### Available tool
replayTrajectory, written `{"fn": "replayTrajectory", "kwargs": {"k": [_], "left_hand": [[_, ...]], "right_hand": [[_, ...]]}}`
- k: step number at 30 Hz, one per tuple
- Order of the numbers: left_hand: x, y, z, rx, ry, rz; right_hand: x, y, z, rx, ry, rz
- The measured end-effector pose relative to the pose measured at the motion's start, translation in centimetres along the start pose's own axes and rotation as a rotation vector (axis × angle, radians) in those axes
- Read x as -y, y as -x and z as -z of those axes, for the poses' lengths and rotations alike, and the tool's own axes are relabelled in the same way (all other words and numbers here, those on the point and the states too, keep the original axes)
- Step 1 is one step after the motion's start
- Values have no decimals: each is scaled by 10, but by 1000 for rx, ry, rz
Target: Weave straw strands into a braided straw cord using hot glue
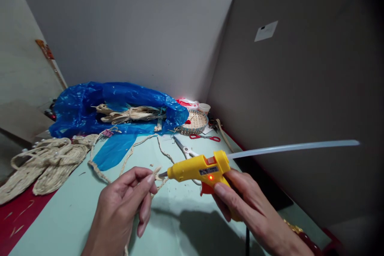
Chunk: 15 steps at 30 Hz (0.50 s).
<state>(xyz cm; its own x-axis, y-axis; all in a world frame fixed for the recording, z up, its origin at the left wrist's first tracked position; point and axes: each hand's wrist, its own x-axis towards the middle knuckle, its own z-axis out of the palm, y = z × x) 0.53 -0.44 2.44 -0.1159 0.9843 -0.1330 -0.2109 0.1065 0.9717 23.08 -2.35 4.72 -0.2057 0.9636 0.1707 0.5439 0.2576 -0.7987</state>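
Observation:
My right hand (240, 194) grips a yellow glue gun (192, 168) by its handle, with a long pale glue stick (294, 148) poking out of the back. A small red light glows on the gun's side. Between thumb and fingers, my left hand (129, 198) pinches the end of a braided straw cord (158, 173). The gun's metal nozzle points left and meets or nearly meets that end; I cannot tell whether they touch. More of the cord (129, 154) loops across the pale green tabletop behind my left hand.
Woven straw slippers (60, 164) with beads lie at the left. Behind is a blue plastic bag (120, 92) with bundled straw strips (132, 114). White-handled scissors (184, 148), red-handled scissors (205, 137), a round woven basket (195, 122) and a cup (204, 108) are farther back. Grey panels (294, 88) enclose the table.

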Motion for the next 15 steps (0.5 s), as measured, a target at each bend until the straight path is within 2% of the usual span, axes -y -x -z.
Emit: {"fn": "replayTrajectory", "kwargs": {"k": [4,8,10,15], "left_hand": [[-1,-1,-2,-16,24,2],[-7,-1,0,-96,109,67],[-9,-1,2,-103,149,104],[-10,-1,4,-68,145,172]], "right_hand": [[1,4,1,-36,136,-10],[-10,-10,-1,45,-110,-83],[-24,-24,-5,14,-217,-154],[-59,-54,-15,36,-266,-229]]}}
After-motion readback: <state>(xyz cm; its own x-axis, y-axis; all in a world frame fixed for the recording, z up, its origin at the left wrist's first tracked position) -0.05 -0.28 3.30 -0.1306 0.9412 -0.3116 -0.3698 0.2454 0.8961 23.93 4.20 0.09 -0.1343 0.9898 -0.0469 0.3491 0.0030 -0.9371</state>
